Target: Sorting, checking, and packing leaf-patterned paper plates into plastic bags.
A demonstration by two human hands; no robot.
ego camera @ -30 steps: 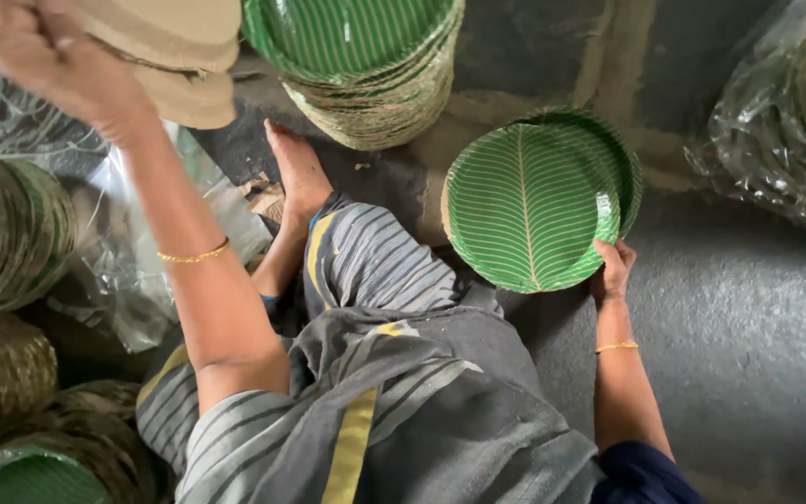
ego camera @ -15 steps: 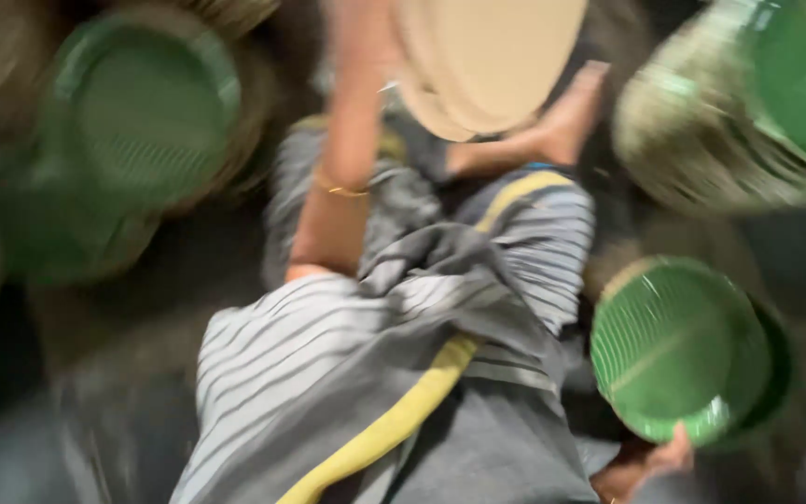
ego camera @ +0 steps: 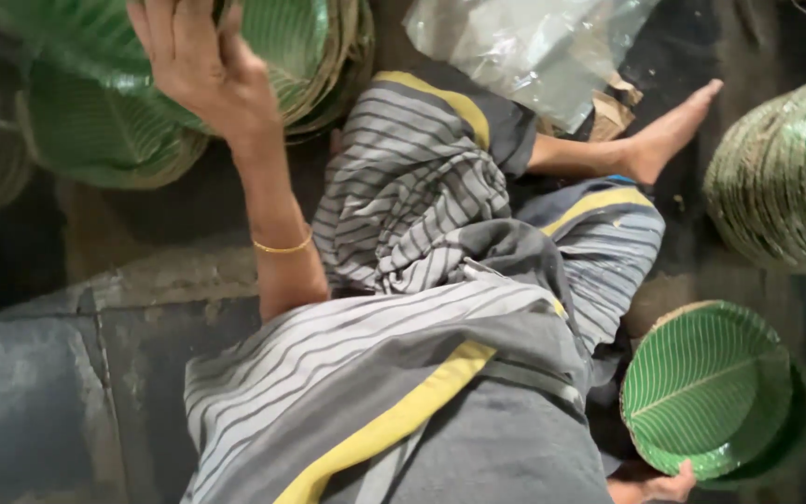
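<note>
My left hand is raised at the top left with its fingers spread. It holds nothing, and its back faces me over a stack of green leaf-patterned plates. A thin gold bangle sits on that forearm. At the bottom right my right hand grips the near rim of a round green leaf-patterned plate, which lies face up and seems to sit on another plate. My lap, in grey striped cloth with a yellow band, fills the middle. My bare foot points to the upper right.
More green plate stacks lie at the far left. A wrapped stack on its side sits at the right edge. Crumpled clear plastic lies at the top centre. Grey stone floor shows at the lower left.
My left hand held a stack of beige plates before; now it is empty over the green stack. The view has swung round. My right hand still holds the green plate.
</note>
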